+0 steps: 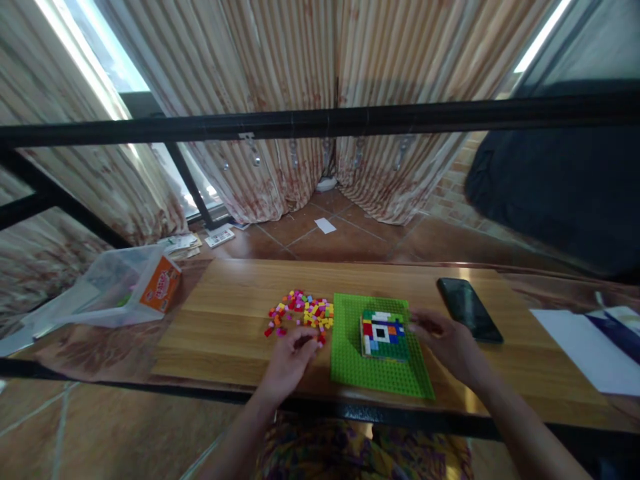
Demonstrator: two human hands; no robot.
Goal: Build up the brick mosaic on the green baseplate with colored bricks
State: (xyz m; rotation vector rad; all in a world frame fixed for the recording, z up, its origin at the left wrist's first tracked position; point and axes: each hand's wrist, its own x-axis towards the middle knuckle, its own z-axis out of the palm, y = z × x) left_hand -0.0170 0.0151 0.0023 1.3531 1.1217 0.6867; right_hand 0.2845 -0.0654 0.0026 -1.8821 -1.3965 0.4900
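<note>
Bricks (313, 310), loose: small, chiefly red, yellow and pink, some orange and blue; strewn on the table (225, 313) up to the left edge of the baseplate. Handling, as judged: best taken singly, pinched by the sides, studs up, underside kept free for seating.

Build (383, 335): low, square, many-coloured, black centre ringed in white; set on the baseplate near its middle. Handling, as judged: line each brick up square with the studs beneath, then press straight down; a slanted press could leave a corner raised. A fingertip braced against the side should keep the upper layer from shifting.

Baseplate (345, 363): green, studded, flat on the table. No fastening visible; steadying at an edge seems wise during pressing.

Left hand (289, 363): fingers curled, thumb and forefinger close together, at the near side of the bricks. Red brick (321, 339) just beside the fingertips; whether gripped, cannot be told. Build lies to its right, apart, across the baseplate's left strip.

Right hand (453, 343): fingers bent inward, tips over the baseplate. Build lies just to their left; contact, or any brick held, too small to tell. Phone (470, 310): dark, on the table, just beyond this hand.
</note>
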